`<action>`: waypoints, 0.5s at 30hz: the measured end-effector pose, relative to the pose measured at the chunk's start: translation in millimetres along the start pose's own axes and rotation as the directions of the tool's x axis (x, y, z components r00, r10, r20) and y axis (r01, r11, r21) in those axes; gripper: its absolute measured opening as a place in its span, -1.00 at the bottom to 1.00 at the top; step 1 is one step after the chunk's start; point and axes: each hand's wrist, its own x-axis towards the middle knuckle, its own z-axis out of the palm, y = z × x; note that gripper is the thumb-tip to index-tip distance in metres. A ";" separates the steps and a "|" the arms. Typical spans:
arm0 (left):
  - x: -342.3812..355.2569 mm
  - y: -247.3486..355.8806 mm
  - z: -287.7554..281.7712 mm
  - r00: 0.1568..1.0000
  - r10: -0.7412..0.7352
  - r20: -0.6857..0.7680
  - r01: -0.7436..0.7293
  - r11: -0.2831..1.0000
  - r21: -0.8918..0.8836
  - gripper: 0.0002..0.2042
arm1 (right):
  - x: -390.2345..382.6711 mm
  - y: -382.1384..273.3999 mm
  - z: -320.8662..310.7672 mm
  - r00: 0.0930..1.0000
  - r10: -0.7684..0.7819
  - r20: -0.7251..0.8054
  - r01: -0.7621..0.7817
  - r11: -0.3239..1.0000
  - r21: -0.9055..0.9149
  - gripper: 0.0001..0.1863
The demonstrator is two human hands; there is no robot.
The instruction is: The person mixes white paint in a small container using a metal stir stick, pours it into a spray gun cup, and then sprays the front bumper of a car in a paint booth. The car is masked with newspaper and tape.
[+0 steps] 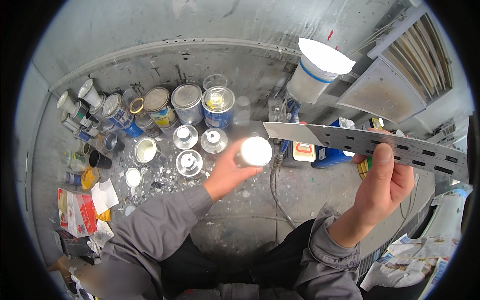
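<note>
My left hand (226, 172) is wrapped round a small cup of white paint (256, 152), held in front of me above the bench, its bright round top facing up. In my right hand (382, 187) is a long flat grey mixing stick (345, 141), pinched between thumb and fingers. Rows of dark rectangles run along it. Its paler bare end points left and appears just above and beyond the cup; whether it touches the cup I cannot tell. Left of the cup stand three lidded containers with white spouts, one of them a round can (214, 140).
Several paint cans (187, 96) line the back wall, with a clear cup (215, 86) on one. An open pot (146, 150) stands on the paint-spattered surface. A white paper strainer (320, 67) hangs behind. A hose (276, 192) runs down the middle. Blue jug (332, 154) and newspaper (405, 260) lie right.
</note>
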 end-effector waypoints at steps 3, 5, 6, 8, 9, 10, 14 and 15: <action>3.0 1.2 3.8 1.000 -0.009 0.003 0.010 1.000 -0.008 -0.18 | 2.5 4.6 -1.1 1.000 0.019 -0.007 -0.019 1.000 0.006 -0.66; 5.7 3.9 7.2 1.000 -0.020 -0.001 0.020 1.000 -0.015 -0.18 | 5.3 6.3 -3.2 1.000 0.011 -0.001 -0.011 1.000 0.008 -0.67; 6.2 5.7 9.8 1.000 -0.009 0.002 0.009 1.000 -0.005 -0.18 | 6.5 6.3 -5.1 1.000 0.014 -0.010 -0.014 1.000 0.014 -0.67; 9.6 11.2 14.6 1.000 -0.009 -0.003 0.010 0.999 0.041 -0.18 | 10.4 7.0 -7.9 0.999 0.019 -0.027 -0.018 1.000 0.024 -0.67; 10.8 14.4 17.7 1.000 -0.003 0.006 0.003 1.000 0.026 -0.18 | 12.4 7.0 -10.2 0.999 0.020 -0.029 -0.019 0.999 0.035 -0.66; 11.6 17.9 20.0 1.000 -0.005 0.008 0.005 1.000 0.026 -0.18 | 14.6 7.2 -12.0 0.999 0.026 -0.033 -0.025 0.999 0.042 -0.66; 17.6 31.3 26.9 0.998 0.057 0.003 -0.057 0.996 0.063 -0.18 | 23.9 7.3 -19.3 0.998 0.050 -0.041 -0.048 0.997 0.064 -0.64; 19.4 34.2 27.9 0.998 0.055 -0.005 -0.054 0.997 0.055 -0.18 | 27.0 7.7 -21.1 0.999 0.035 -0.041 -0.032 0.997 0.070 -0.64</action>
